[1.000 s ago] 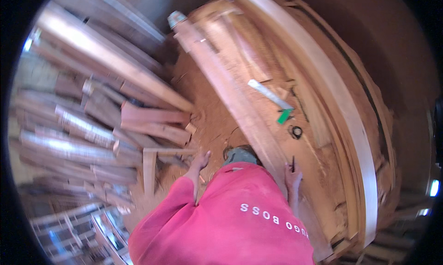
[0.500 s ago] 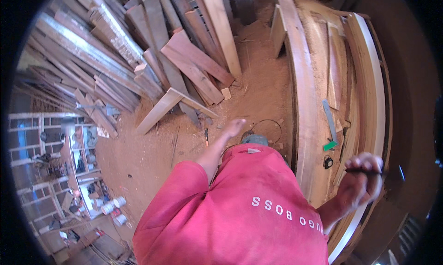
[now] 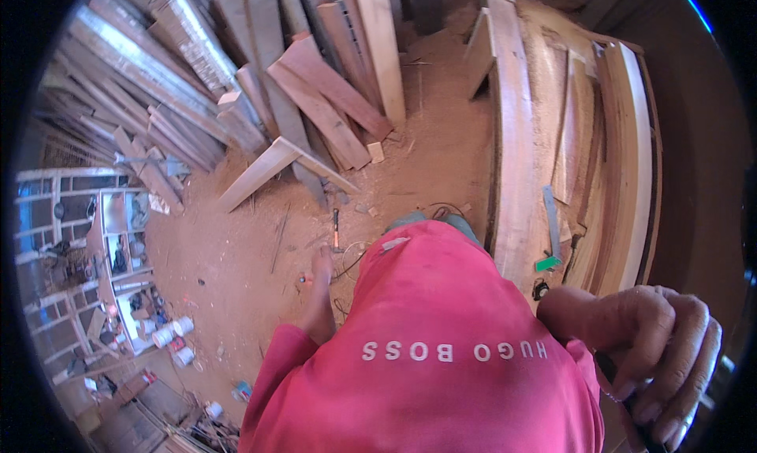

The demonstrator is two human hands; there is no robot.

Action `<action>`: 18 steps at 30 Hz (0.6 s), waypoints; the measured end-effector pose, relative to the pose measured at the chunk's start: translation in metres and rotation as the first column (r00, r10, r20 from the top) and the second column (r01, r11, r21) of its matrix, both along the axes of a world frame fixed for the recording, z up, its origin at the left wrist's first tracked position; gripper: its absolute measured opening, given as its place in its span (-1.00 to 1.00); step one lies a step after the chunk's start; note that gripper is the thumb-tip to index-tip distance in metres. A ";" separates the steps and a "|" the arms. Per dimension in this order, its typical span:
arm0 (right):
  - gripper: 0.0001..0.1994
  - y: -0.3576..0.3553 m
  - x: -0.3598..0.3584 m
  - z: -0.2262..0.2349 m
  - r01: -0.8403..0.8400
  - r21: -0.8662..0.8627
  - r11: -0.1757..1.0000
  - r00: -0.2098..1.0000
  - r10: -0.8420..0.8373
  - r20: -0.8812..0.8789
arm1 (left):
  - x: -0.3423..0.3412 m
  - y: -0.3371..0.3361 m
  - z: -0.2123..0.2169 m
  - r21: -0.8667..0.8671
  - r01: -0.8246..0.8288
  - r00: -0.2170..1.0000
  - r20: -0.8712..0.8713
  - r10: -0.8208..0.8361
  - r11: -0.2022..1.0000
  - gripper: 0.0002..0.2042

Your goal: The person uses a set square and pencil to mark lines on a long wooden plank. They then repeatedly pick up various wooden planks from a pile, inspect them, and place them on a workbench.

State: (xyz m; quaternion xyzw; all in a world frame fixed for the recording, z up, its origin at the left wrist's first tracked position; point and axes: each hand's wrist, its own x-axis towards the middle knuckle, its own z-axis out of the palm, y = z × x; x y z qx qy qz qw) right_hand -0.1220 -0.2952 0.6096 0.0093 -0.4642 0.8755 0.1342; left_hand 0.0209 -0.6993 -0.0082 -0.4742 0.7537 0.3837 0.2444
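Observation:
My right hand is raised large at the right, beyond the bench edge. Its fingers curl around a thin dark stick-like thing, mostly hidden behind them. My left hand hangs low over the floor beside my red shirt; it shows small and edge-on, so its fingers cannot be made out. On the bench to the right lie a flat grey metal blade with a green end piece and a small black, rounded tool. A hammer with an orange-and-black handle rests on the floor ahead of my left hand.
A long plank runs along the near side of the bench, with further boards beyond it. Timber leans in a large stack at the far left. Sawdust covers the floor. White buckets stand by shelving at left.
My right hand has come up closer to the view and further right. My left hand has dropped left and nearer to my body. The view has shifted slightly; the bench tools stay put.

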 end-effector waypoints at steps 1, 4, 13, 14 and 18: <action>-0.57 0.003 -0.011 0.003 -0.056 -0.174 0.983 0.996 0.042 -0.082 | 0.006 0.007 -0.009 0.021 -0.014 0.999 0.038 0.013 1.000 -0.38; -0.66 0.030 -0.037 -0.011 -0.095 -0.146 0.985 0.862 0.008 -0.507 | -0.016 0.063 -0.002 -0.074 0.621 0.782 -0.019 -0.624 0.780 -0.47; -0.85 0.141 -0.112 -0.031 -0.233 -0.088 0.968 0.255 -0.026 -0.967 | -0.097 0.123 0.003 0.105 0.210 0.918 -0.362 -0.159 0.972 -0.43; -0.85 0.143 -0.118 -0.032 -0.283 -0.120 0.952 0.307 -0.029 -0.951 | -0.108 0.118 0.001 0.082 0.219 0.910 -0.377 -0.173 0.972 -0.42; -0.84 0.134 -0.130 -0.040 -0.716 -0.486 0.501 0.400 -0.277 -0.874 | -0.141 0.113 0.018 0.043 0.226 0.940 -0.271 -0.206 0.973 -0.40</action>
